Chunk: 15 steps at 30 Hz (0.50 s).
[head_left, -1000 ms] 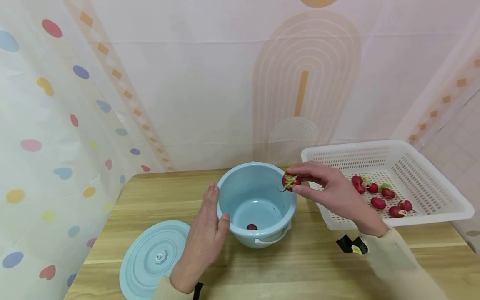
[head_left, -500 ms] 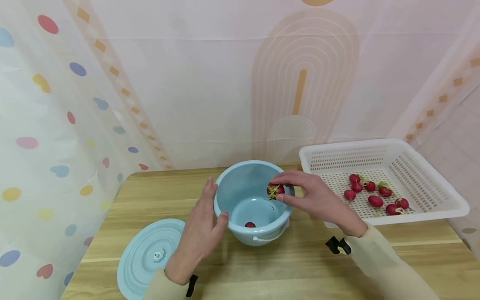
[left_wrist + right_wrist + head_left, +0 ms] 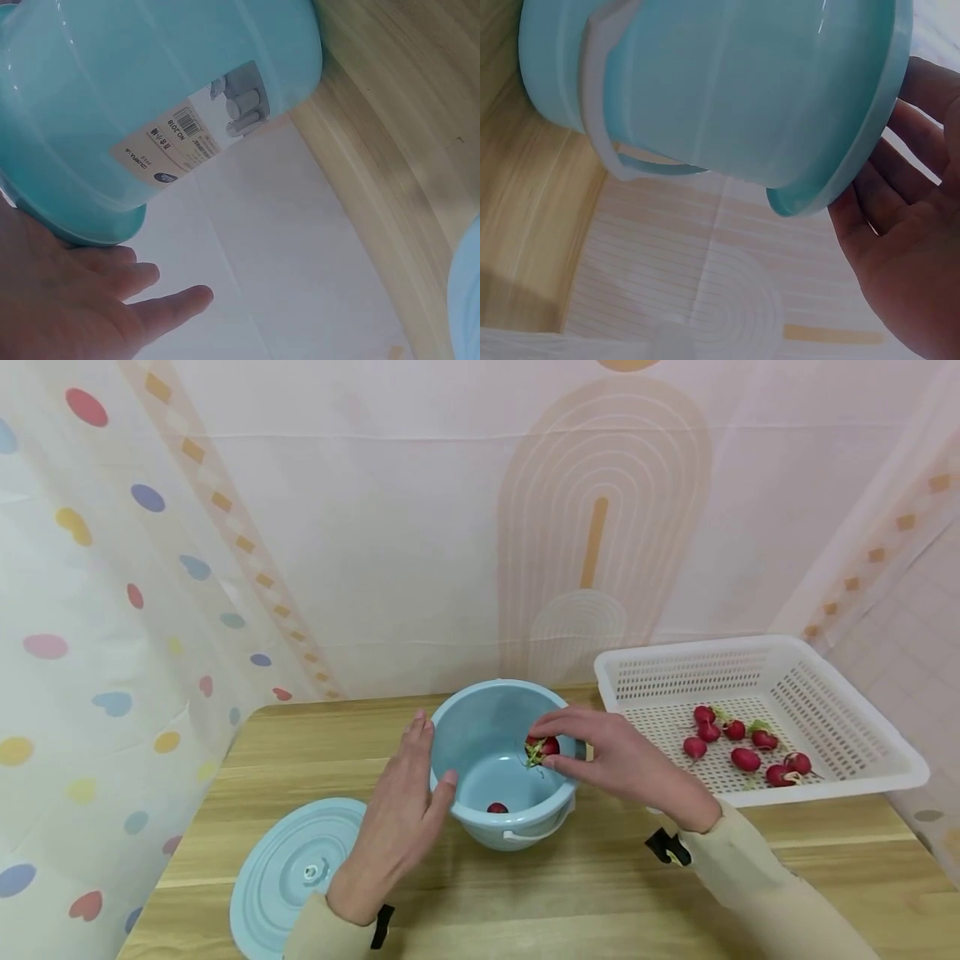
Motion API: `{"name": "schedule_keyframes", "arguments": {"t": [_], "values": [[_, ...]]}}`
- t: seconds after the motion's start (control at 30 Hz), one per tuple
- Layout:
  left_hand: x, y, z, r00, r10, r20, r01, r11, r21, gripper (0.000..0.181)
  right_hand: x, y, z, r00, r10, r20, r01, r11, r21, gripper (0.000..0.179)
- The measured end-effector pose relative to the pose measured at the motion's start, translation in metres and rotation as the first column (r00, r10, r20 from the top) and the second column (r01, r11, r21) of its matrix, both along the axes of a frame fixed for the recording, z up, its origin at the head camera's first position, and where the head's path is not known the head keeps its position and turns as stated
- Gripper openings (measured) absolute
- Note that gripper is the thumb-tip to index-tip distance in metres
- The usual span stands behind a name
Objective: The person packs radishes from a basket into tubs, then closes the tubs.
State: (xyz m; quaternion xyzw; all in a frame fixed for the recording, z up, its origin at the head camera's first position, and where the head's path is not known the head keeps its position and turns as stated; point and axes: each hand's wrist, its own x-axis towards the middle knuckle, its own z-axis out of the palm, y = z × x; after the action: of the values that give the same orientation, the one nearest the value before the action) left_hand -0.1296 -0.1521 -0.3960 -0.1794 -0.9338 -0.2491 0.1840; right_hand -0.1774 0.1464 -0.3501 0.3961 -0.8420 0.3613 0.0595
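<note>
Patterned sheeting (image 3: 375,527) backs the wooden worktop (image 3: 555,902). Right hand (image 3: 611,753): grip pinching a radish (image 3: 550,747) at the mouth of the bucket (image 3: 483,718), depth uncertain. Left hand (image 3: 397,814): grip extended, against the bucket's left rim. Apparent step: depositing; next move calls for release inside the rim. Basket (image 3: 690,675) stands right of the bucket, lid (image 3: 285,860) left; worktop in front affords room.

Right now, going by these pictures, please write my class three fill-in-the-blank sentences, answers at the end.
1. The right hand holds a red root vegetable, a ____.
2. The plastic basket is coloured ____.
3. The lid lies off the bucket, nearer to the ____ hand.
Missing words: radish; white; left.
</note>
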Motion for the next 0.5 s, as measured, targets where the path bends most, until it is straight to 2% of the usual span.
{"name": "schedule_keyframes", "arguments": {"t": [0.2, 0.37, 0.5], "values": [[-0.001, 0.001, -0.001, 1.000, 0.015, 0.003, -0.015, 1.000, 0.009, 0.068, 0.002, 0.000, -0.001, 1.000, -0.009, -0.003, 0.009, 0.999, 0.048, 0.037], [0.000, 0.002, -0.004, 1.000, 0.021, -0.012, -0.021, 0.999, 0.026, 0.066, 0.008, 0.002, -0.002, 0.999, -0.032, 0.021, 0.031, 0.999, 0.025, 0.034], [-0.001, 0.002, -0.004, 1.000, 0.016, -0.025, -0.015, 0.999, 0.033, 0.066, 0.012, 0.007, -0.002, 0.999, -0.053, 0.010, 0.053, 0.999, -0.010, 0.032]]}}
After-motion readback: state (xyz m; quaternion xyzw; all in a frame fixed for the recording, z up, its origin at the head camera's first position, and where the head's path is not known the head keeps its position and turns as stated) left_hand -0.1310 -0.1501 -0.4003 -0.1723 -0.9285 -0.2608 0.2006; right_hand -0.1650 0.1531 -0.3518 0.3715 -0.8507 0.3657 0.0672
